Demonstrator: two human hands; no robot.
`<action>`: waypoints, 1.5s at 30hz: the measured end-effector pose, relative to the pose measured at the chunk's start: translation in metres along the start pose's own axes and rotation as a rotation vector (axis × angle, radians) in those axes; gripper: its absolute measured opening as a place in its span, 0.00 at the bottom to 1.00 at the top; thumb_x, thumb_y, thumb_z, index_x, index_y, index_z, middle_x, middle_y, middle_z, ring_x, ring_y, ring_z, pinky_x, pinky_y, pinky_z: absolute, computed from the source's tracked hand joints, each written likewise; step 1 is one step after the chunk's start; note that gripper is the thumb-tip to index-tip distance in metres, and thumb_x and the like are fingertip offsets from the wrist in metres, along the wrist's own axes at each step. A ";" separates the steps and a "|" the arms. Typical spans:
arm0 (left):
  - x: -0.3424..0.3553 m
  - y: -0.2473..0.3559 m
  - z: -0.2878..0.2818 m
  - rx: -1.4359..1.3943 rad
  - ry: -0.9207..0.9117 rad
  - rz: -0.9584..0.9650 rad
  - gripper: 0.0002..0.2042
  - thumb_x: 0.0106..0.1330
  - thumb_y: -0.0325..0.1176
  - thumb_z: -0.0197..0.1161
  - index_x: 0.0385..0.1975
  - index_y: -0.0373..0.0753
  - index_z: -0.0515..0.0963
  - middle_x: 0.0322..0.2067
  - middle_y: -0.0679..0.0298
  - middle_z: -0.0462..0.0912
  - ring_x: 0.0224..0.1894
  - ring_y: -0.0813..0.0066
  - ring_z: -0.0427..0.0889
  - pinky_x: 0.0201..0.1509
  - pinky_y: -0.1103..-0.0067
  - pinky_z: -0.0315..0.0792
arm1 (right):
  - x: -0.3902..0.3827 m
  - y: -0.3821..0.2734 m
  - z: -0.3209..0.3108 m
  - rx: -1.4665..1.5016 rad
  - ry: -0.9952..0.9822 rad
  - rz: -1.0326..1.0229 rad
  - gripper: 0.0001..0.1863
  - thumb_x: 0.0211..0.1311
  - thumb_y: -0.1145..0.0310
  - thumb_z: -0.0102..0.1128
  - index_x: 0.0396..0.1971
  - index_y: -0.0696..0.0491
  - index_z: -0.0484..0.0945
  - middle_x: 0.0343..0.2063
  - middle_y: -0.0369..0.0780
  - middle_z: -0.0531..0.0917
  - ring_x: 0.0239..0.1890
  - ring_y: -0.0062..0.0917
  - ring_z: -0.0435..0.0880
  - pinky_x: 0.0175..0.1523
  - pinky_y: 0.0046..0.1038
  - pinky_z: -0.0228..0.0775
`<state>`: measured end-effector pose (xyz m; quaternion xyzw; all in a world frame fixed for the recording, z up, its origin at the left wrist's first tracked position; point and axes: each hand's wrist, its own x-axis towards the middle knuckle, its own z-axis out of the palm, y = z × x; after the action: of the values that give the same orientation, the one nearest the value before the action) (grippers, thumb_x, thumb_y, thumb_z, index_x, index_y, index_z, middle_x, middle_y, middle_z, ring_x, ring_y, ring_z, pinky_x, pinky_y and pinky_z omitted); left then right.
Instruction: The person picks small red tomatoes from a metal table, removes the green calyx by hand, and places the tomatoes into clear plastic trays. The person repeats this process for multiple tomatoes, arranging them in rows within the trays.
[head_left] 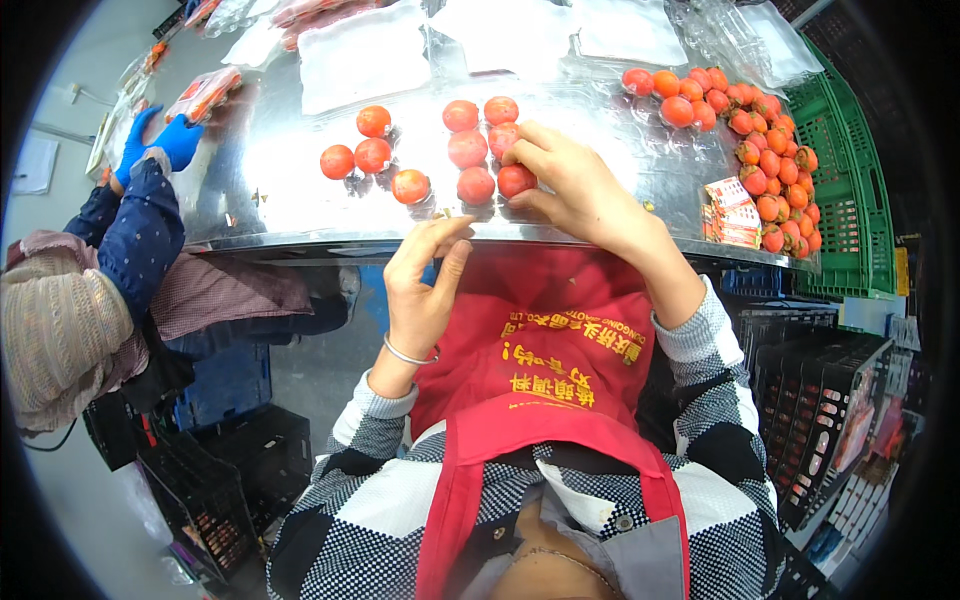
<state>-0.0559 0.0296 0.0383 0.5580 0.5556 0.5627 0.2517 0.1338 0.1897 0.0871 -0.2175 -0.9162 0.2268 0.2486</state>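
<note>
My right hand [575,185] curls over the right column of a group of red-orange persimmons, its fingers and thumb on the lower-right fruit [515,182] and against the one above [501,139]. Below that group, at the steel table's front edge [310,232], my left hand [425,275] is open with loosely bent fingers, holding nothing visible. A looser cluster of persimmons [372,155] sits left of the group. Several white pads [360,60] lie along the back.
At right are many persimmons [780,170], printed card stacks [732,205], a green crate [855,190] and black crates [820,420] below. At far left a co-worker's blue-gloved hands [175,145] are beside a red-orange package [205,92]. Clear plastic [760,50] lies at back right.
</note>
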 end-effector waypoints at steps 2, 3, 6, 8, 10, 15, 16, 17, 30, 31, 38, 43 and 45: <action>-0.006 0.000 0.006 -0.137 -0.013 -0.109 0.11 0.77 0.25 0.64 0.55 0.32 0.84 0.43 0.59 0.87 0.40 0.77 0.86 0.45 0.81 0.81 | 0.001 0.004 -0.004 0.093 -0.045 0.044 0.25 0.52 0.75 0.74 0.50 0.59 0.74 0.42 0.46 0.79 0.46 0.46 0.82 0.47 0.43 0.78; -0.009 0.000 0.007 -0.204 -0.018 -0.161 0.11 0.78 0.25 0.63 0.55 0.32 0.83 0.44 0.60 0.87 0.40 0.78 0.86 0.45 0.82 0.81 | 0.000 0.004 -0.003 0.065 -0.036 0.026 0.25 0.52 0.76 0.74 0.50 0.59 0.74 0.42 0.46 0.79 0.46 0.46 0.82 0.48 0.43 0.78; -0.013 -0.001 0.011 -0.336 -0.031 -0.245 0.11 0.81 0.28 0.61 0.55 0.32 0.83 0.44 0.61 0.87 0.40 0.80 0.85 0.44 0.82 0.82 | -0.003 0.002 -0.003 -0.002 -0.001 0.000 0.24 0.53 0.76 0.74 0.50 0.58 0.75 0.42 0.47 0.78 0.46 0.47 0.82 0.49 0.42 0.78; -0.015 -0.001 0.013 -0.364 -0.051 -0.290 0.11 0.82 0.30 0.60 0.55 0.32 0.83 0.43 0.60 0.87 0.39 0.79 0.85 0.44 0.81 0.83 | -0.007 -0.002 0.001 -0.047 0.043 -0.039 0.22 0.56 0.76 0.74 0.50 0.57 0.75 0.41 0.47 0.78 0.45 0.47 0.82 0.50 0.42 0.78; -0.015 -0.001 0.014 -0.383 -0.067 -0.322 0.12 0.82 0.31 0.59 0.56 0.32 0.82 0.43 0.60 0.87 0.39 0.79 0.85 0.44 0.81 0.83 | -0.010 -0.005 0.002 0.016 0.085 0.034 0.23 0.58 0.75 0.74 0.53 0.59 0.76 0.43 0.46 0.80 0.47 0.45 0.83 0.51 0.39 0.78; -0.020 0.002 0.014 -0.426 -0.091 -0.371 0.15 0.85 0.35 0.55 0.58 0.30 0.81 0.42 0.59 0.87 0.39 0.79 0.85 0.43 0.80 0.83 | -0.047 -0.031 0.021 0.596 0.245 0.280 0.24 0.63 0.75 0.74 0.58 0.58 0.77 0.50 0.41 0.84 0.52 0.29 0.86 0.56 0.33 0.79; -0.022 0.002 0.015 -0.499 -0.108 -0.396 0.17 0.85 0.38 0.54 0.59 0.30 0.80 0.41 0.59 0.86 0.38 0.78 0.85 0.42 0.81 0.83 | -0.059 -0.043 0.032 0.901 0.284 0.354 0.22 0.68 0.75 0.72 0.59 0.58 0.77 0.52 0.39 0.84 0.55 0.22 0.84 0.59 0.30 0.78; -0.023 0.002 0.017 -0.573 -0.121 -0.430 0.19 0.86 0.40 0.52 0.59 0.29 0.80 0.41 0.59 0.86 0.37 0.78 0.85 0.41 0.81 0.82 | -0.069 -0.049 0.040 0.958 0.310 0.370 0.22 0.68 0.74 0.72 0.59 0.58 0.77 0.52 0.39 0.84 0.55 0.23 0.84 0.59 0.30 0.78; -0.036 0.006 0.024 -0.259 -0.306 -0.621 0.22 0.86 0.45 0.52 0.62 0.31 0.80 0.46 0.60 0.88 0.37 0.79 0.83 0.40 0.82 0.77 | -0.114 -0.067 0.086 0.465 0.404 0.338 0.25 0.56 0.79 0.75 0.55 0.57 0.78 0.50 0.44 0.83 0.53 0.37 0.84 0.58 0.35 0.77; -0.037 0.005 0.024 -0.254 -0.299 -0.631 0.21 0.86 0.43 0.53 0.61 0.31 0.81 0.46 0.60 0.88 0.38 0.79 0.84 0.40 0.82 0.77 | -0.114 -0.067 0.088 0.440 0.404 0.339 0.25 0.57 0.78 0.75 0.55 0.57 0.78 0.49 0.44 0.83 0.52 0.36 0.85 0.57 0.35 0.78; -0.046 -0.009 0.029 -0.120 -0.214 -0.370 0.13 0.83 0.35 0.58 0.54 0.31 0.81 0.43 0.63 0.88 0.36 0.85 0.83 0.35 0.85 0.74 | -0.119 -0.068 0.095 0.660 0.344 0.564 0.24 0.61 0.69 0.78 0.55 0.59 0.80 0.45 0.44 0.85 0.44 0.32 0.89 0.47 0.31 0.81; -0.053 -0.011 0.029 -0.298 -0.158 -0.443 0.11 0.80 0.33 0.64 0.53 0.32 0.77 0.41 0.64 0.85 0.36 0.86 0.82 0.35 0.87 0.73 | -0.121 -0.067 0.096 0.702 0.286 0.588 0.23 0.66 0.72 0.76 0.57 0.59 0.78 0.48 0.40 0.86 0.43 0.22 0.87 0.48 0.25 0.80; -0.054 -0.011 0.029 -0.348 -0.133 -0.450 0.12 0.79 0.33 0.65 0.53 0.33 0.74 0.39 0.65 0.84 0.36 0.86 0.81 0.35 0.88 0.73 | -0.120 -0.068 0.096 0.710 0.302 0.588 0.23 0.65 0.72 0.76 0.57 0.59 0.78 0.48 0.40 0.85 0.43 0.22 0.87 0.48 0.25 0.80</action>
<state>-0.0193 -0.0063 0.0029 0.4050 0.5429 0.5416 0.4979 0.1552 0.0439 0.0058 -0.3993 -0.6358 0.5518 0.3632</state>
